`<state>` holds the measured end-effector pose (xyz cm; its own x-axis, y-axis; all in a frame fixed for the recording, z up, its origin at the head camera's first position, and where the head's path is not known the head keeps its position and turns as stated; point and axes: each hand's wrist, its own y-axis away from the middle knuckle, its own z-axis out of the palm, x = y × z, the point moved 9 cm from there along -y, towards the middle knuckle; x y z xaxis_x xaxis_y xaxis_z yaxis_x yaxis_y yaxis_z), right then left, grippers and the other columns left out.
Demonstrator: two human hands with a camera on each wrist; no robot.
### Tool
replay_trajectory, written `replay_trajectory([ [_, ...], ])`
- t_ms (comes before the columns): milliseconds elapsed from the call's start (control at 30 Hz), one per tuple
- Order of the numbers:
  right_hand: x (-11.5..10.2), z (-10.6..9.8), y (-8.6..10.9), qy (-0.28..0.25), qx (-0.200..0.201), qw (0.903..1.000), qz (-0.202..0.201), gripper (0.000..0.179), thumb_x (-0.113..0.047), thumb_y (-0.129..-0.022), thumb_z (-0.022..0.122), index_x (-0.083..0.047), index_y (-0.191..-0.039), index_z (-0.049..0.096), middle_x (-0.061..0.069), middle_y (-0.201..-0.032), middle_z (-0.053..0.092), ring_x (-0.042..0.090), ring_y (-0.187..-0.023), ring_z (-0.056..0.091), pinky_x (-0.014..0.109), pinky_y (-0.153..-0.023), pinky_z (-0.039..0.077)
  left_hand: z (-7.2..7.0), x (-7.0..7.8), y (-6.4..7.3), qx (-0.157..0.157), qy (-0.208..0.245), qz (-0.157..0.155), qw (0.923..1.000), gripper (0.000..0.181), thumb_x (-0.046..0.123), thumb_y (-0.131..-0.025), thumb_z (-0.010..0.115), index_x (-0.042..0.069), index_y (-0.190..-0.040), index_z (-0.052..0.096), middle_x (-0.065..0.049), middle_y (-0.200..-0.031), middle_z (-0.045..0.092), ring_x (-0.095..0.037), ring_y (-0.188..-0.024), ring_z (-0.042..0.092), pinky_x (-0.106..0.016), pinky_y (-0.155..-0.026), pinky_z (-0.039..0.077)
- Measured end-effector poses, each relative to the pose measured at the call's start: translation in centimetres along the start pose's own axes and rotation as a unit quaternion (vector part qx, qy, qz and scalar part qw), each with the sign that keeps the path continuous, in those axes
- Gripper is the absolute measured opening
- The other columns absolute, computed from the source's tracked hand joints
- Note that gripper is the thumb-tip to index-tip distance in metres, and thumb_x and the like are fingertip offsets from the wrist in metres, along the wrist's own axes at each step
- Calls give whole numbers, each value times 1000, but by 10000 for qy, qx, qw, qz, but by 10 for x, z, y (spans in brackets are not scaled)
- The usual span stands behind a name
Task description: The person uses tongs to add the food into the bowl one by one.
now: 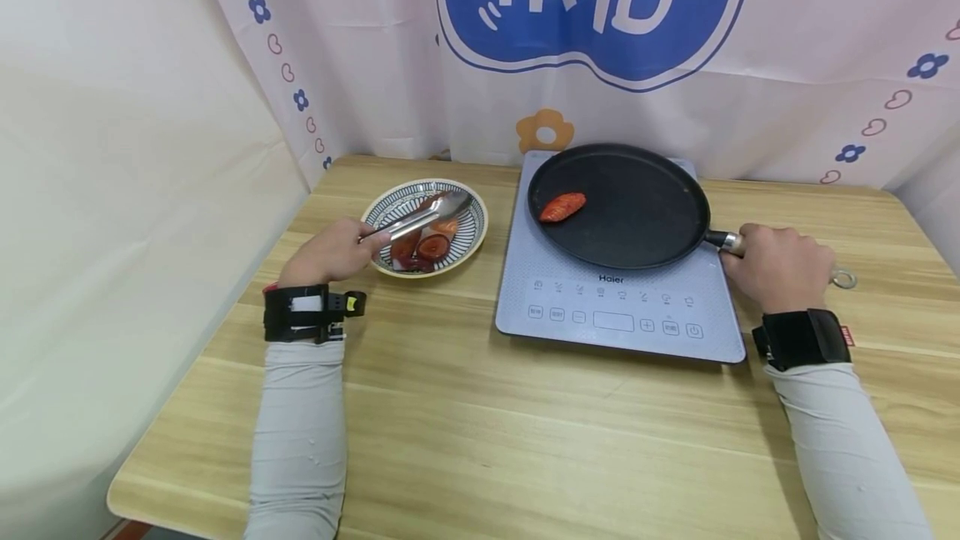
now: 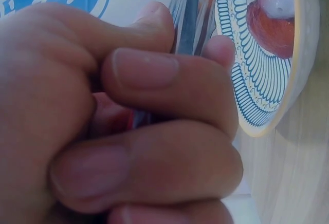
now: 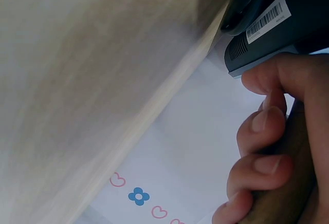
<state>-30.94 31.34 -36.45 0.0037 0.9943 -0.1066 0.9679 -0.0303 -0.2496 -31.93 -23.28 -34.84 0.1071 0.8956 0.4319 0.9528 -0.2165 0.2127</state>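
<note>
My left hand [image 1: 336, 250] grips metal tongs [image 1: 429, 215], whose tips reach over a patterned plate [image 1: 474, 247] of food. Curled fingers wrap the tongs in the left wrist view, hiding most of their handle. Reddish-brown food pieces [image 1: 432, 247] lie on the plate beneath the tongs; whether the tips pinch one I cannot tell. The right hand [image 1: 780, 267] holds the handle [image 1: 731, 242] of a flat black pan [image 1: 626, 207]; its fingers curl round the wooden part [image 3: 288, 183] in the right wrist view. One scored, red-orange piece of food [image 1: 562, 207] lies at the pan's left side.
Under the pan is a light grey induction cooker [image 1: 525, 311] with touch buttons along its front. Both stand on a wooden table [image 1: 480, 440]. Behind it hangs a printed cloth [image 1: 375, 48], and a pale wall or sheet [image 1: 135, 190] is at the left.
</note>
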Motion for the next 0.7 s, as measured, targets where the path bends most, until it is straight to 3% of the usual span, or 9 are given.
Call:
replay_trajectory([
  [700, 1, -1, 0, -56, -5, 10000, 15, 31, -25, -88, 73, -7, -71, 54, 10, -57, 47, 33, -53, 45, 45, -48, 32, -2, 8, 0, 75, -87, 143, 9998, 47, 36, -114, 42, -1, -100, 69, -3, -73, 51, -17, -62, 45, -33, -58, 38],
])
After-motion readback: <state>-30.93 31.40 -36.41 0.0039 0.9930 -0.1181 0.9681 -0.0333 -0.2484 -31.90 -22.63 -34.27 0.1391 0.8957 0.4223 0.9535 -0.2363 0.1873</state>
